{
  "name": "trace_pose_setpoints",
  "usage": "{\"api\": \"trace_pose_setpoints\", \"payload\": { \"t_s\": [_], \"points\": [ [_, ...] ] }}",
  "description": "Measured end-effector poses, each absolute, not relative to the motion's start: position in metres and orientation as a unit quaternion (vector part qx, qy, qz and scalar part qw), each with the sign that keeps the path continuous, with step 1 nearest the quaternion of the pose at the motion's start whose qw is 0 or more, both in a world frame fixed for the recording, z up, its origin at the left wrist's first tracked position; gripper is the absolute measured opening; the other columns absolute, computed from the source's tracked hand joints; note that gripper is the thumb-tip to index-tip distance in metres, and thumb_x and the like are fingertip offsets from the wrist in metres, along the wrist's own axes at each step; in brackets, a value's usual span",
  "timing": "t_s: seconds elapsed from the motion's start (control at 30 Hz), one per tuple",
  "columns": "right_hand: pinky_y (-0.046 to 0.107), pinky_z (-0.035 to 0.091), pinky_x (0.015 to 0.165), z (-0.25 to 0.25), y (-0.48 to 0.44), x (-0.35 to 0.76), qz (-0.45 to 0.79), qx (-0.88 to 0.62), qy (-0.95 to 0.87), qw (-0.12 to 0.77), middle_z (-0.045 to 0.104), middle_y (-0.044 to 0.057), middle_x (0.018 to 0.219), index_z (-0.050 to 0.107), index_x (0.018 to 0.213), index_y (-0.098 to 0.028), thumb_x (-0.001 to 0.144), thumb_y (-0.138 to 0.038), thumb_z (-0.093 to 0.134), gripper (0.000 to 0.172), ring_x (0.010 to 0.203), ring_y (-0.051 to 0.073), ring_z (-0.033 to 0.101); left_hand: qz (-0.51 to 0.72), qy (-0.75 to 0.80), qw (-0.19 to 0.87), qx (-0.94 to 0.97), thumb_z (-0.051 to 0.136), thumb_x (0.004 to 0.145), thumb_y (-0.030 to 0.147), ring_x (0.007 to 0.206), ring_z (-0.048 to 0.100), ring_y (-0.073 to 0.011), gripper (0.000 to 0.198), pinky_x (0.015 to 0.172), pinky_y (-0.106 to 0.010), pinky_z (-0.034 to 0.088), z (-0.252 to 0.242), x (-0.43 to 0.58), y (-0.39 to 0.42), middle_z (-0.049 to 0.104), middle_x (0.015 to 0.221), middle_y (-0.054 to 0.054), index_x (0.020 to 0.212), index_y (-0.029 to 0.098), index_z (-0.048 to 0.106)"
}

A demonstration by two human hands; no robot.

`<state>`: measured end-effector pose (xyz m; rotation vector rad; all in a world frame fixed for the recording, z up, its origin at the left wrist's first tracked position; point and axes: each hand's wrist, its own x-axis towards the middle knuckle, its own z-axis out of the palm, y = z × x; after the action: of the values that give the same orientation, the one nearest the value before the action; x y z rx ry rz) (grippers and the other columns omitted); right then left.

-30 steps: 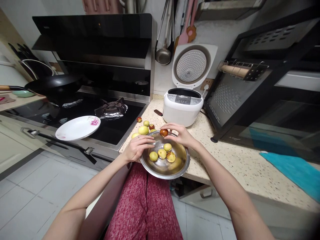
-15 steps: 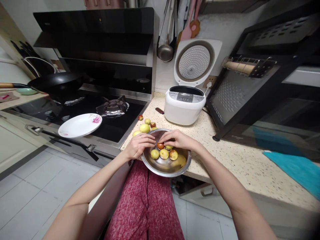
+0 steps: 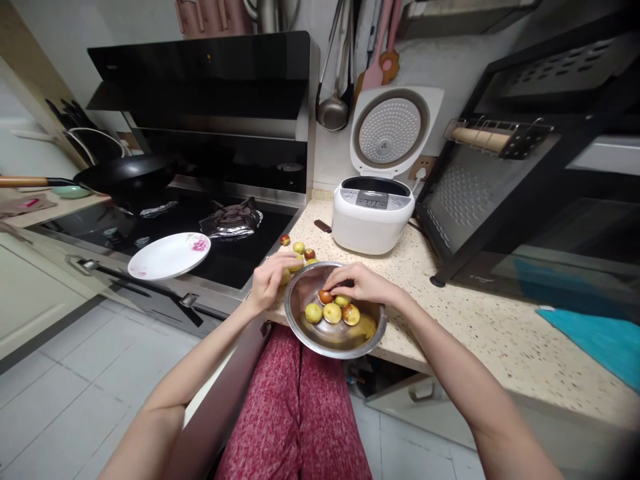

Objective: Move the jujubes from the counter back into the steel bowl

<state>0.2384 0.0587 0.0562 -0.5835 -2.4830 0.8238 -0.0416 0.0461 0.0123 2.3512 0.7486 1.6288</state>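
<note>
A steel bowl [image 3: 360, 343] sits at the counter's front edge, above my lap. Inside it lie several jujubes, among them a red-brown jujube [image 3: 325, 296], a yellow-green jujube [image 3: 313, 313] and a brown-blotched one [image 3: 351, 314]. My right hand [image 3: 364, 284] is in the bowl, its fingertips closed on the red-brown jujube. Left of the bowl, my left hand [image 3: 271, 280] stretches its fingers over more jujubes on the counter and partly hides them. Behind those fingers a green jujube [image 3: 299, 247] and a dark red one [image 3: 309, 254] show.
A white rice cooker [image 3: 373, 220] with its lid up stands behind the bowl. To the left are a flowered plate [image 3: 167, 259] on the stove's front edge and a black wok [image 3: 127, 175]. A black oven [image 3: 540, 220] and a blue cloth [image 3: 595, 343] lie right.
My left hand has left the bowl and moved left, over the jujubes on the counter. My right hand stays at the red-brown jujube. The view has shifted slightly.
</note>
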Motion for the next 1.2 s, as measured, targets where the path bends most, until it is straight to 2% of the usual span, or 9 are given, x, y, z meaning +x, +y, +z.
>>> {"api": "trace_pose_setpoints", "payload": {
  "t_s": [0.1, 0.3, 0.43, 0.57, 0.7, 0.83, 1.0, 1.13, 1.2],
  "points": [
    [0.036, 0.058, 0.092, 0.055, 0.059, 0.239, 0.291, -0.210, -0.906, 0.227, 0.081, 0.009, 0.104, 0.082, 0.104, -0.020, 0.096, -0.027, 0.069, 0.017, 0.095, 0.021, 0.075, 0.567, 0.388, 0.083, 0.722, 0.046, 0.106, 0.032, 0.119, 0.068, -0.0254, 0.035, 0.108, -0.047, 0.053, 0.023, -0.049, 0.074, 0.074, 0.126, -0.011, 0.129, 0.019, 0.069],
    [0.033, 0.058, 0.089, 0.056, 0.056, 0.239, 0.280, -0.216, -0.908, 0.225, 0.081, 0.008, 0.103, 0.082, 0.105, -0.021, 0.097, -0.027, 0.068, 0.017, 0.093, 0.020, 0.075, 0.405, 0.431, 0.074, 0.803, 0.039, 0.102, 0.019, 0.146, 0.051, -0.0273, 0.046, 0.125, -0.054, 0.039, 0.017, -0.069, 0.148, 0.056, 0.154, -0.014, 0.142, 0.018, 0.060],
    [0.033, 0.058, 0.088, 0.058, 0.055, 0.238, 0.276, -0.213, -0.909, 0.227, 0.081, 0.008, 0.101, 0.082, 0.104, -0.020, 0.097, -0.027, 0.068, 0.017, 0.091, 0.020, 0.075, 0.290, 0.408, 0.090, 0.861, 0.044, 0.097, 0.016, 0.152, 0.044, -0.0281, 0.047, 0.125, -0.055, 0.039, 0.000, -0.083, 0.171, 0.054, 0.156, -0.013, 0.141, 0.018, 0.060],
    [0.034, 0.058, 0.089, 0.057, 0.056, 0.238, 0.272, -0.215, -0.910, 0.228, 0.081, 0.007, 0.102, 0.082, 0.104, -0.021, 0.098, -0.029, 0.067, 0.018, 0.092, 0.020, 0.075, 0.259, 0.394, 0.060, 0.880, 0.046, 0.095, 0.015, 0.142, 0.052, -0.0288, 0.044, 0.119, -0.052, 0.045, -0.003, -0.090, 0.167, 0.057, 0.150, -0.013, 0.134, 0.019, 0.065],
    [0.034, 0.058, 0.087, 0.055, 0.057, 0.239, 0.268, -0.217, -0.911, 0.226, 0.081, 0.007, 0.101, 0.081, 0.104, -0.020, 0.098, -0.030, 0.067, 0.018, 0.091, 0.020, 0.075, 0.272, 0.397, 0.043, 0.876, 0.045, 0.099, 0.020, 0.111, 0.067, -0.0248, 0.038, 0.102, -0.041, 0.056, 0.001, -0.086, 0.154, 0.062, 0.133, -0.014, 0.127, 0.018, 0.069],
    [0.034, 0.057, 0.086, 0.055, 0.057, 0.239, 0.264, -0.215, -0.912, 0.227, 0.081, 0.008, 0.100, 0.081, 0.103, -0.020, 0.098, -0.029, 0.067, 0.018, 0.090, 0.020, 0.075, 0.311, 0.413, 0.053, 0.854, 0.049, 0.096, 0.017, 0.094, 0.069, -0.0214, 0.031, 0.093, -0.038, 0.057, 0.004, -0.085, 0.146, 0.063, 0.127, -0.011, 0.113, 0.020, 0.075],
    [0.034, 0.057, 0.086, 0.056, 0.056, 0.237, 0.270, -0.209, -0.909, 0.238, 0.081, 0.007, 0.098, 0.082, 0.101, -0.020, 0.096, -0.026, 0.067, 0.017, 0.089, 0.020, 0.075, 0.355, 0.421, 0.071, 0.832, 0.052, 0.095, 0.015, 0.099, 0.069, -0.0225, 0.025, 0.094, -0.039, 0.059, 0.015, -0.082, 0.136, 0.068, 0.112, -0.011, 0.106, 0.017, 0.074],
    [0.033, 0.057, 0.086, 0.057, 0.056, 0.236, 0.266, -0.215, -0.904, 0.258, 0.081, 0.006, 0.095, 0.082, 0.097, -0.020, 0.096, -0.023, 0.065, 0.018, 0.088, 0.020, 0.075, 0.512, 0.415, 0.089, 0.747, 0.054, 0.099, 0.021, 0.110, 0.067, -0.0217, 0.026, 0.091, -0.035, 0.062, 0.037, -0.065, 0.108, 0.066, 0.124, -0.013, 0.118, 0.016, 0.071],
    [0.033, 0.056, 0.086, 0.056, 0.058, 0.236, 0.258, -0.227, -0.900, 0.269, 0.081, 0.006, 0.096, 0.082, 0.096, -0.019, 0.097, -0.023, 0.064, 0.018, 0.087, 0.020, 0.075, 0.519, 0.383, 0.115, 0.755, 0.056, 0.101, 0.026, 0.114, 0.066, -0.0217, 0.027, 0.093, -0.035, 0.062, 0.050, -0.052, 0.086, 0.065, 0.127, -0.011, 0.122, 0.019, 0.071]
  ]
}}
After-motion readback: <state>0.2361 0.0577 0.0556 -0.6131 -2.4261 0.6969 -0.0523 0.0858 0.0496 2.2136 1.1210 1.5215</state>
